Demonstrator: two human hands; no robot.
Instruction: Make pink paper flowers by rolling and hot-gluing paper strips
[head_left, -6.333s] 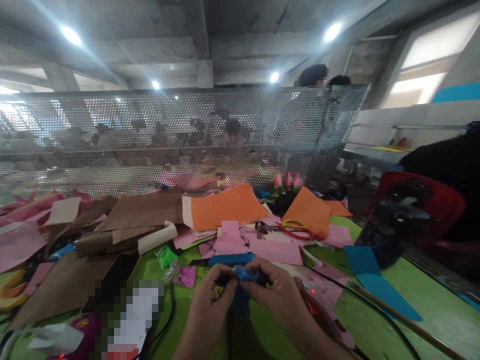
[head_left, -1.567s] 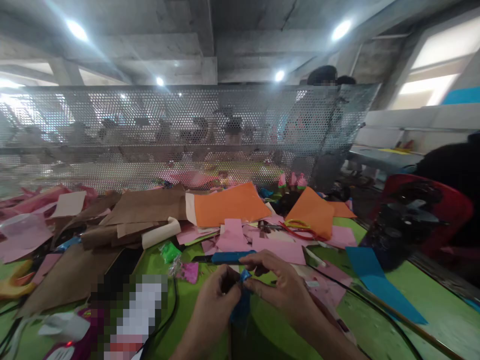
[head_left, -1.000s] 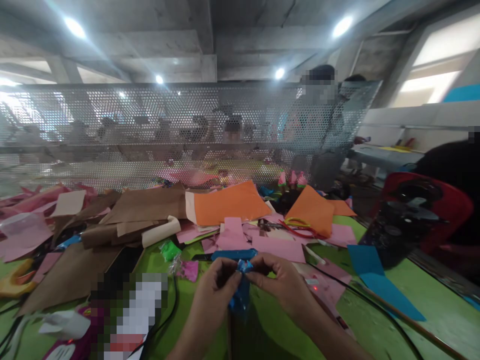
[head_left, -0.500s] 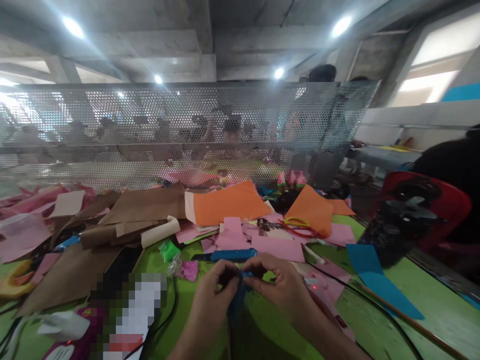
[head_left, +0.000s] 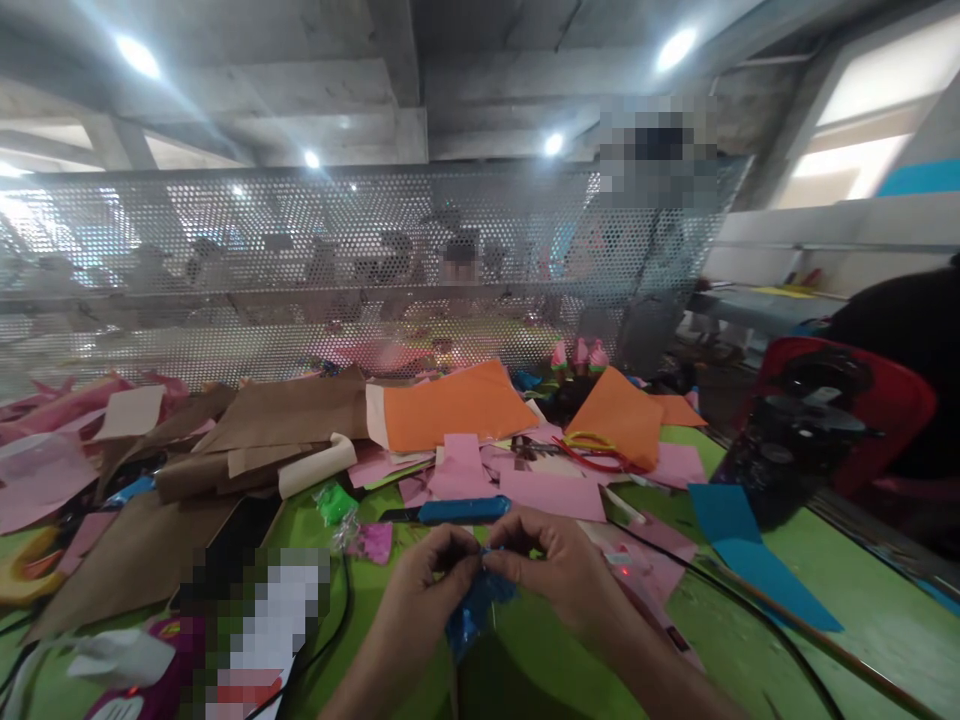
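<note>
Both of my hands meet low in the middle of the view over a green table (head_left: pixel 817 660). My left hand (head_left: pixel 429 578) and my right hand (head_left: pixel 553 565) each pinch the top of a small crumpled blue paper piece (head_left: pixel 474 608), which hangs down between them. Fingers of both hands are curled and closed on it. Just beyond my fingers lies a blue-handled cutter (head_left: pixel 457 511) on pink paper scraps (head_left: pixel 551 493).
Brown sheets (head_left: pixel 285 415), orange sheets (head_left: pixel 450 405) and blue paper (head_left: pixel 742 540) litter the table. A black cable (head_left: pixel 705 580) runs to the right. A perforated metal screen (head_left: pixel 337 270) stands behind, with people beyond it. A red chair (head_left: pixel 847 420) stands at right.
My hands have stayed together on the blue piece, working it between the fingertips. The piece now hangs lower below my fingers than a second ago. A person behind the screen has shifted.
</note>
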